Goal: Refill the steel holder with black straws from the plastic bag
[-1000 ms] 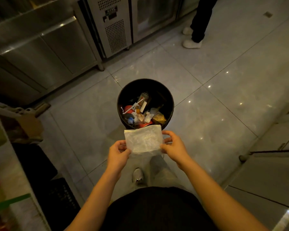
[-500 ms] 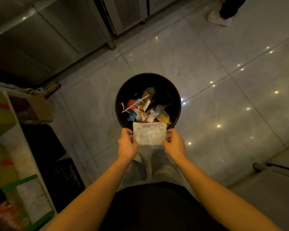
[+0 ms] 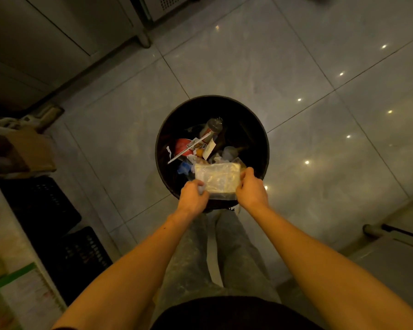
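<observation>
- A person stands over a round black bin on the tiled floor, with the left hand and right hand each pinching one side of a clear plastic bag just above the bin's near rim.
- The bag looks empty and folded flat; no black straws show in it, and the steel holder is out of view.
- This appears to be the closing step, discarding the bag; the next move calls for both hands simply to let go.
- The bin holds mixed rubbish: a bottle, crumpled paper and wrappers.
</observation>
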The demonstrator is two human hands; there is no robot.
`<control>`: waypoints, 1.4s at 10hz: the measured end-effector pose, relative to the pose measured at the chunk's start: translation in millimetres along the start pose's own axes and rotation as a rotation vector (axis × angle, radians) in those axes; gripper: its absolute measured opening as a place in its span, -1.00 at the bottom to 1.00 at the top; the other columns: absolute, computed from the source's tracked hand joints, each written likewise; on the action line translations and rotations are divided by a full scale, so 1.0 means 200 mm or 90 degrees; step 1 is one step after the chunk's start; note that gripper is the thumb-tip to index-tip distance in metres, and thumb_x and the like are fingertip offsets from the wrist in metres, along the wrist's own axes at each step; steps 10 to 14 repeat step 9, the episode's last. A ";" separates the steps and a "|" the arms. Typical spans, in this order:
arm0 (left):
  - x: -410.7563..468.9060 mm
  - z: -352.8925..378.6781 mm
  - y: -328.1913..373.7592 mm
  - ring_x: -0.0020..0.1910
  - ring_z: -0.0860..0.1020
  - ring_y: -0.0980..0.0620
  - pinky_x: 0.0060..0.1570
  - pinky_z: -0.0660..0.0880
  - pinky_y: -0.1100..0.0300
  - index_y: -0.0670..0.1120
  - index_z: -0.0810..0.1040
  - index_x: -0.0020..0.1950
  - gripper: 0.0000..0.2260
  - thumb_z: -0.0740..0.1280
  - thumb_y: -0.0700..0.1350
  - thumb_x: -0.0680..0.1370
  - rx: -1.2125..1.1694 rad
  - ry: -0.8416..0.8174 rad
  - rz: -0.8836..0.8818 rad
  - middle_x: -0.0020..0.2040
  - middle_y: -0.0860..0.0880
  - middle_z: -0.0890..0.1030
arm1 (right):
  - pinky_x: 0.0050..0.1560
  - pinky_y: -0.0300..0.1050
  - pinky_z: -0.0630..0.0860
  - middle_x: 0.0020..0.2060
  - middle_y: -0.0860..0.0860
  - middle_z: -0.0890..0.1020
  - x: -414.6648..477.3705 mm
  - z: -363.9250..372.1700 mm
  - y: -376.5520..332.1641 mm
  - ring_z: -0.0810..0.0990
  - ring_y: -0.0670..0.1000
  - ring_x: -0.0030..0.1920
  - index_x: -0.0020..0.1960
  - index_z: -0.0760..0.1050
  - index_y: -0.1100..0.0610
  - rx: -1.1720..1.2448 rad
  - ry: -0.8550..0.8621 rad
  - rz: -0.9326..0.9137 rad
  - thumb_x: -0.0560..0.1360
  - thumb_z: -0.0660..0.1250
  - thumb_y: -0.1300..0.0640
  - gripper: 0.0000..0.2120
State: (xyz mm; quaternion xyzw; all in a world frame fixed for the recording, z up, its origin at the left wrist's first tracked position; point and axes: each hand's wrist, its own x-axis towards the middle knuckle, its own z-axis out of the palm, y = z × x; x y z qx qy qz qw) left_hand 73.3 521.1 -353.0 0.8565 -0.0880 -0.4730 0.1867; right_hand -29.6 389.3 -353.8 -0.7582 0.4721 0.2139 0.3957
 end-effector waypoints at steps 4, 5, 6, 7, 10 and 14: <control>0.34 0.04 -0.06 0.25 0.47 -0.16 0.14 0.42 0.10 -0.20 0.50 0.28 -0.69 0.28 -0.17 0.55 0.047 -0.084 -0.034 0.32 -0.20 0.46 | 0.11 0.13 0.48 0.23 0.26 0.48 0.27 0.14 -0.03 0.51 0.30 0.19 0.42 0.15 0.19 -0.079 -0.081 0.056 0.57 0.20 0.09 -0.52; 0.38 0.06 -0.07 0.25 0.46 -0.18 0.20 0.40 0.07 -0.20 0.49 0.29 -0.69 0.28 -0.16 0.55 0.066 -0.083 -0.026 0.35 -0.21 0.40 | 0.03 0.10 0.48 0.18 0.24 0.53 0.32 0.16 -0.04 0.54 0.27 0.13 0.40 0.22 0.18 -0.126 -0.090 0.049 0.57 0.17 0.15 -0.58; 0.39 0.08 -0.06 0.27 0.43 -0.20 0.25 0.37 0.07 -0.22 0.48 0.30 -0.67 0.30 -0.15 0.55 0.091 -0.075 -0.014 0.37 -0.21 0.33 | 0.03 0.09 0.47 0.20 0.21 0.50 0.33 0.16 -0.05 0.53 0.26 0.15 0.42 0.23 0.11 -0.133 -0.103 0.050 0.59 0.17 0.08 -0.58; 0.41 0.10 -0.08 0.32 0.39 -0.21 0.30 0.33 0.07 -0.23 0.46 0.33 -0.63 0.30 -0.15 0.54 0.105 -0.078 -0.004 0.39 -0.23 0.31 | 0.12 0.13 0.51 0.23 0.21 0.46 0.33 0.17 -0.05 0.51 0.28 0.20 0.43 0.22 0.13 -0.192 -0.128 0.005 0.57 0.22 0.08 -0.53; 0.38 0.12 -0.06 0.40 0.33 -0.22 0.36 0.27 0.06 -0.21 0.36 0.43 -0.57 0.27 -0.15 0.57 0.110 -0.090 0.012 0.47 -0.21 0.22 | 0.04 0.09 0.53 0.21 0.21 0.50 0.30 0.17 -0.04 0.55 0.27 0.15 0.38 0.30 0.15 -0.208 -0.122 0.001 0.56 0.20 0.05 -0.58; 0.38 0.12 -0.06 0.40 0.33 -0.22 0.36 0.27 0.06 -0.21 0.36 0.43 -0.57 0.27 -0.15 0.57 0.110 -0.090 0.012 0.47 -0.21 0.22 | 0.04 0.09 0.53 0.21 0.21 0.50 0.30 0.17 -0.04 0.55 0.27 0.15 0.38 0.30 0.15 -0.208 -0.122 0.001 0.56 0.20 0.05 -0.58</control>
